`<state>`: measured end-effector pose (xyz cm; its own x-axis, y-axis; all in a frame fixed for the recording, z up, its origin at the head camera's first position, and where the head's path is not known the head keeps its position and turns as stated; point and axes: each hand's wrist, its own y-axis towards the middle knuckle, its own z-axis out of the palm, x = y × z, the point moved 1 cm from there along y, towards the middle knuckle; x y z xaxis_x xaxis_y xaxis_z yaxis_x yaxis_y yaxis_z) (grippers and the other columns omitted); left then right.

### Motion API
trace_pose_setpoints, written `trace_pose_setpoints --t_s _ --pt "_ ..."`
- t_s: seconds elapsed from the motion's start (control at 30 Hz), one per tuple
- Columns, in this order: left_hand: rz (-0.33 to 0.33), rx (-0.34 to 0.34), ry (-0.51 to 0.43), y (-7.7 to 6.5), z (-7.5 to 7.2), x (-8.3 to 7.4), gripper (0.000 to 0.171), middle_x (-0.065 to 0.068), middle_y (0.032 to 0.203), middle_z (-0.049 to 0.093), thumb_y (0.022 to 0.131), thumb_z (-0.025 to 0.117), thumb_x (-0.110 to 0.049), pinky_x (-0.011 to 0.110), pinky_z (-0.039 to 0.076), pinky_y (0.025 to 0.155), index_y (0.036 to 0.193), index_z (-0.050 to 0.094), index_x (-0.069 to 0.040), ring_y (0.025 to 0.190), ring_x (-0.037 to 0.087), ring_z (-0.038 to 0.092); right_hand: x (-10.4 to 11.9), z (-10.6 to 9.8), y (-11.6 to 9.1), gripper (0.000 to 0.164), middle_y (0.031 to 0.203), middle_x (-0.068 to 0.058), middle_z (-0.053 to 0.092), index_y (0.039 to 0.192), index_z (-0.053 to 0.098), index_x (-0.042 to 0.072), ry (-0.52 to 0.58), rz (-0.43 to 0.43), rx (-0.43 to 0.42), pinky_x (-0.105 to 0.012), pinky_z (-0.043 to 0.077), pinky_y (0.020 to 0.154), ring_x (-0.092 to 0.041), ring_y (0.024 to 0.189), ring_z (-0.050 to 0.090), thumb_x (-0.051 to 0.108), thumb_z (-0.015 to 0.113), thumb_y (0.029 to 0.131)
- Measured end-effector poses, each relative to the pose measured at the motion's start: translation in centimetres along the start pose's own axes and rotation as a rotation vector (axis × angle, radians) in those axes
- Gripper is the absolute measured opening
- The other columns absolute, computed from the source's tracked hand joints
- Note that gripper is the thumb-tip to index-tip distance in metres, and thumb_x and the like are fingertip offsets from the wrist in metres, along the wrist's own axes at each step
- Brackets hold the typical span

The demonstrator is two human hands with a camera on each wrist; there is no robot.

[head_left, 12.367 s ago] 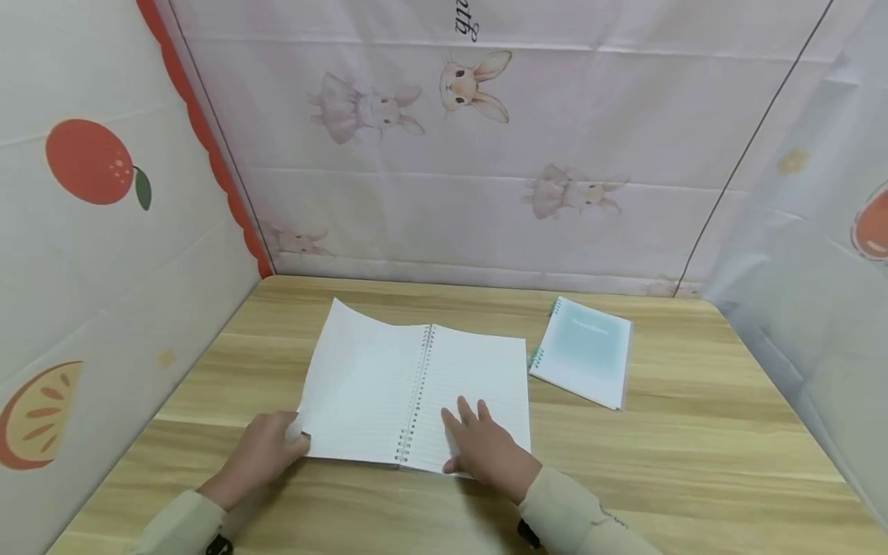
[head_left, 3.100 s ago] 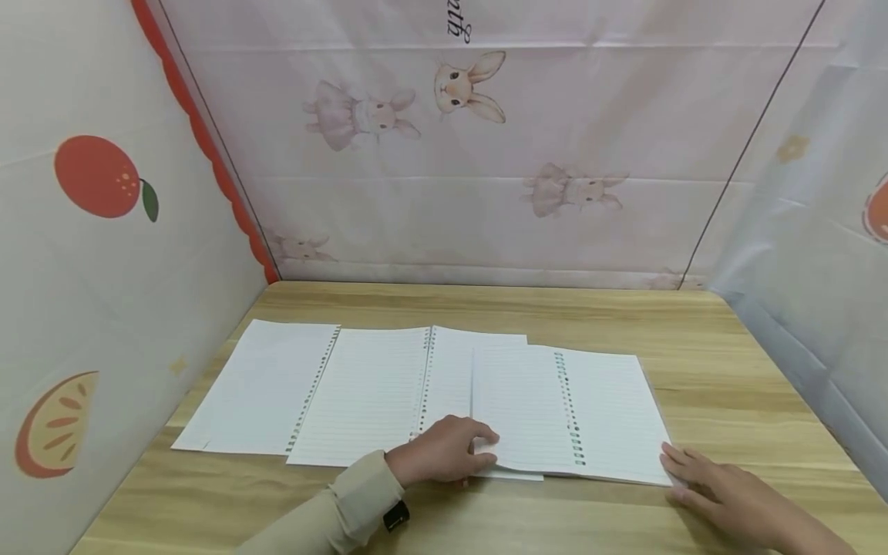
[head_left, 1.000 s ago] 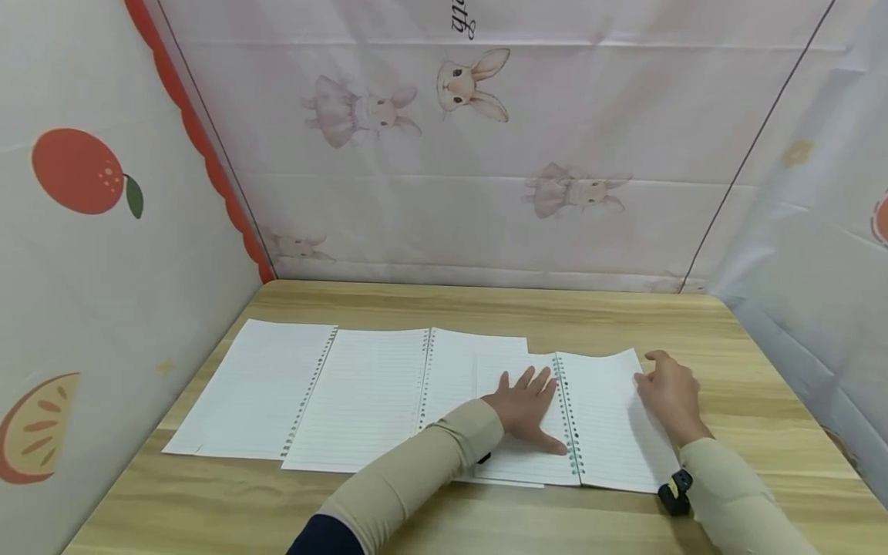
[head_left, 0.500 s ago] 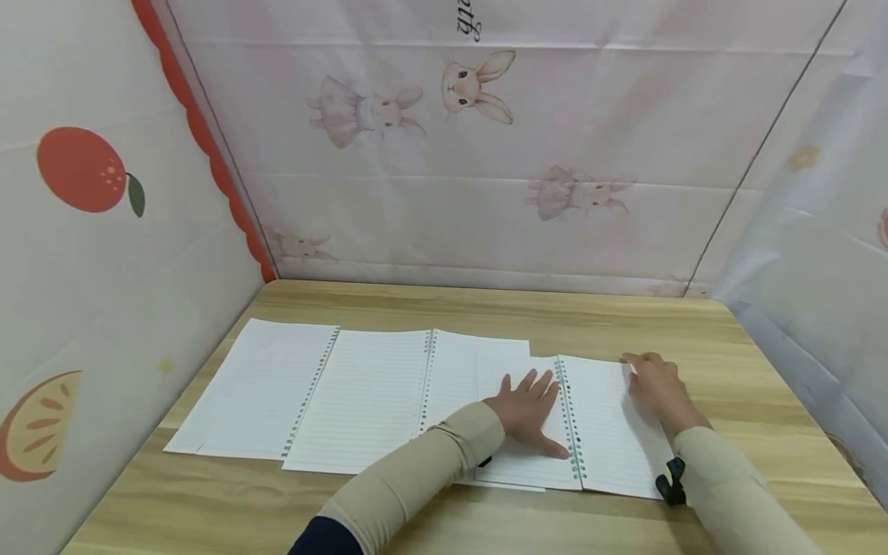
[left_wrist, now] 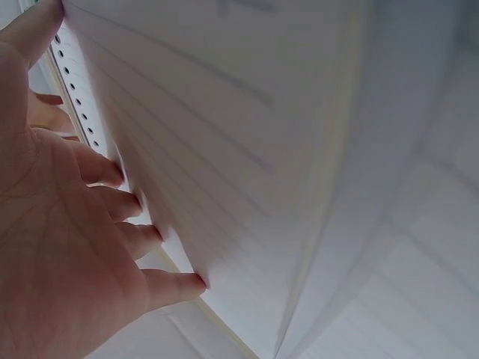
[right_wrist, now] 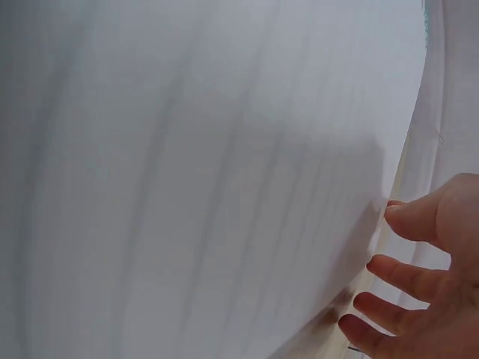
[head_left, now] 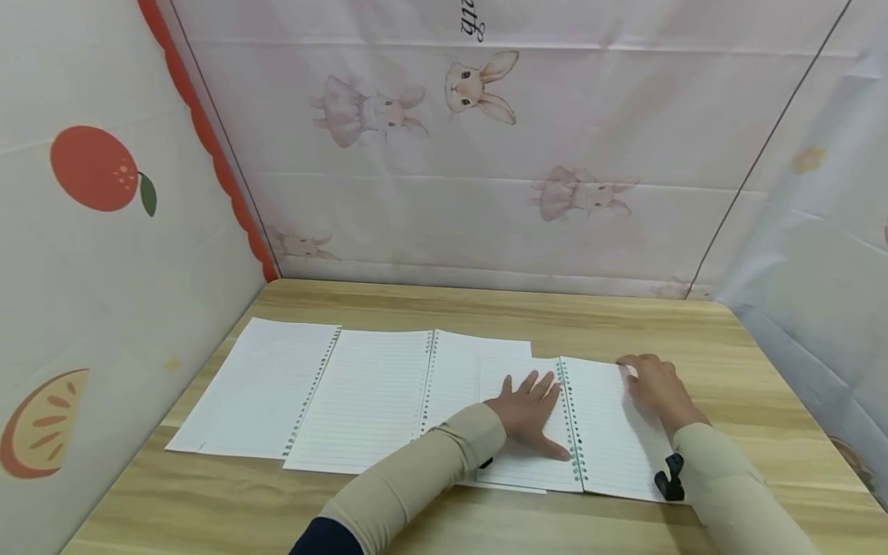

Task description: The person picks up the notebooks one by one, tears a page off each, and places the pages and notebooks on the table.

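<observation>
An open spiral notebook (head_left: 610, 432) with lined pages and greenish rings lies at the right of the table. My left hand (head_left: 529, 412) rests on its left page, palm down, fingers spread. At the upper right corner of the right page, my right hand (head_left: 659, 389) pinches the page edge with thumb and index finger. In the right wrist view, the other fingers (right_wrist: 404, 280) stretch along the edge. The notebook's left page overlaps a second open spiral notebook (head_left: 375, 393). Left of that lies a loose white sheet (head_left: 257, 393) with holes down its right edge.
The wooden table (head_left: 277, 509) carries all the paper. A pink-white sheet with rabbits (head_left: 388, 193) hangs behind it, and fruit-printed sheets (head_left: 90, 293) stand at the sides.
Earlier the smaller notebook lay closed and no loose sheet showed. It now lies open, partly over the larger one. In the last second, my right hand has shifted slightly left; my left has stayed.
</observation>
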<state>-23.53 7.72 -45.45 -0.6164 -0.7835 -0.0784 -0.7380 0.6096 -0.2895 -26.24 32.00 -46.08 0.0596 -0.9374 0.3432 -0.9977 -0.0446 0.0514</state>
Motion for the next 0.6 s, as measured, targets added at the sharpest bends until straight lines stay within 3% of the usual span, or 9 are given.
trace_pose_setpoints --t_s 0.17,0.33,0.6 --pt "0.005 -0.007 0.020 -0.1 0.0 0.0 0.107 -0.002 0.162 0.004 0.076 0.055 -0.077 0.049 0.015 0.116 0.155 0.012 -0.020 0.148 0.019 0.005 -0.7 -0.6 0.1 0.029 0.116 -0.040 0.051 0.117 0.057 -0.012 0.004 -0.023 -0.001 -0.066 0.038 0.091 -0.059 0.109 0.045 -0.002 0.054 0.089" --pt "0.006 -0.018 0.033 -0.1 0.1 0.0 0.106 -0.002 0.162 0.005 0.076 0.054 -0.077 0.050 0.016 0.116 0.155 0.013 -0.020 0.148 0.019 0.006 -1.2 -1.1 0.1 0.032 0.117 -0.042 0.047 0.118 0.055 -0.014 -0.022 0.037 0.047 -0.068 0.036 0.091 -0.062 0.109 0.042 0.002 0.053 0.090" --pt "0.004 -0.010 0.023 0.0 0.1 0.0 0.107 -0.003 0.162 0.003 0.076 0.055 -0.077 0.050 0.015 0.116 0.155 0.012 -0.020 0.148 0.019 0.005 -1.1 -1.5 0.1 0.031 0.117 -0.042 0.047 0.116 0.056 -0.013 -0.024 0.087 0.059 -0.065 0.041 0.088 -0.058 0.106 0.047 0.003 0.056 0.090"
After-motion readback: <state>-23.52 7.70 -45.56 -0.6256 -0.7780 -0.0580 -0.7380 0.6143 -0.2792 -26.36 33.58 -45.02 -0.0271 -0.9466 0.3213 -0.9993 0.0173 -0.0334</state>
